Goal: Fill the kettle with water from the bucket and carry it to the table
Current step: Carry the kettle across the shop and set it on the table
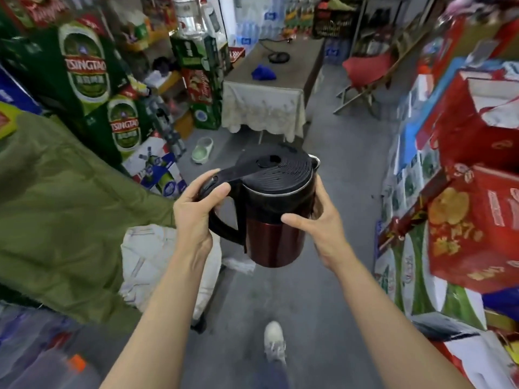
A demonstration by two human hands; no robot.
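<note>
Black plastic forms the handle of the kettle [276, 217], around which the left hand [193, 211] is wrapped in a closed grip, thumb laid on top near the lid. The kettle's dark red body is steadied by the right hand [320, 223], its grip wide and pressed against the side. The kettle is held upright in the air, lid shut, above a grey concrete floor [323, 304]. Ahead, a tabletop [283, 71] draped with a pale lace-edged cloth is seen, with a blue rag [263, 72] and a round black base [278, 57] lying on it. The aisle is lined by green beer cartons [84, 66] on the left and red gift boxes [474, 228] on the right.
</note>
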